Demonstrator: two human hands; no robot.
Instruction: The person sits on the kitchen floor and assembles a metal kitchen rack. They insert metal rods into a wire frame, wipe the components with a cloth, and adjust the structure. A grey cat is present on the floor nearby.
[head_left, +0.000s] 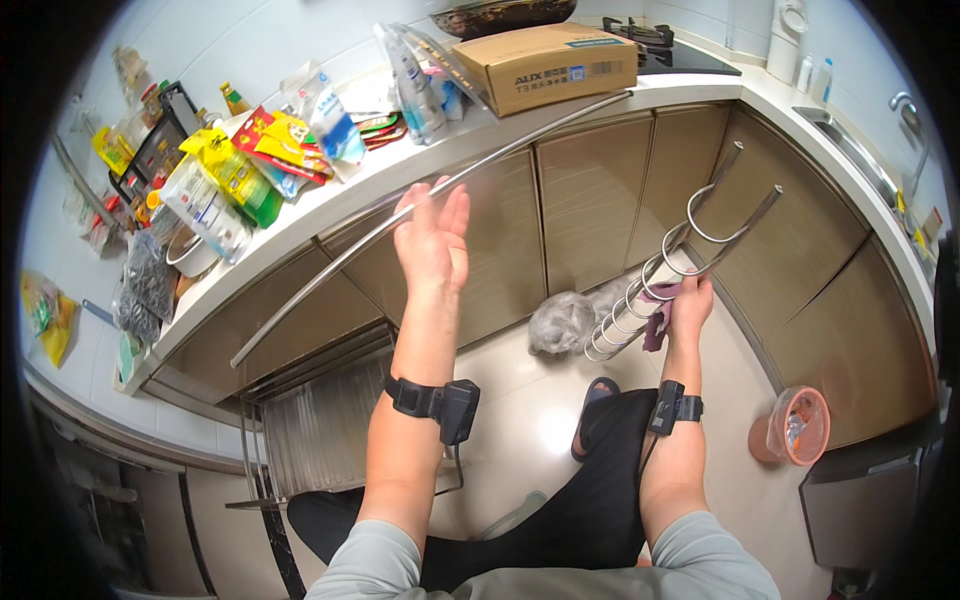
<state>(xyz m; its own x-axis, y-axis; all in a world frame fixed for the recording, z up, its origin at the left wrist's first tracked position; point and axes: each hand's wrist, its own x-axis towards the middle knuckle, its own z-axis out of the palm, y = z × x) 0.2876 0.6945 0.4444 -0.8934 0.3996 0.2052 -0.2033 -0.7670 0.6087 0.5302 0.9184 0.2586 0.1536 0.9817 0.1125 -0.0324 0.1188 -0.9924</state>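
Note:
A long, thin metal rod (315, 289) slants across the view at about counter height. My left hand (435, 240) supports it near the middle, palm turned towards me, with the rod crossing at the thumb and fingers. Low on the right, my right hand (691, 304) grips a metal rack (709, 225) made of two parallel tubes with several curved wire loops. A purple cloth (657, 330) is bunched between that hand and the rack and hangs below it. My right fingers are partly hidden behind the tubes and cloth.
A grey cat (561, 322) is on the floor beside the rack's lower end. A pulled-out wire drawer (322, 435) stands by my left leg. Food packets (232, 176) and a cardboard box (547, 67) crowd the counter. A pink bin (769, 439) stands at right.

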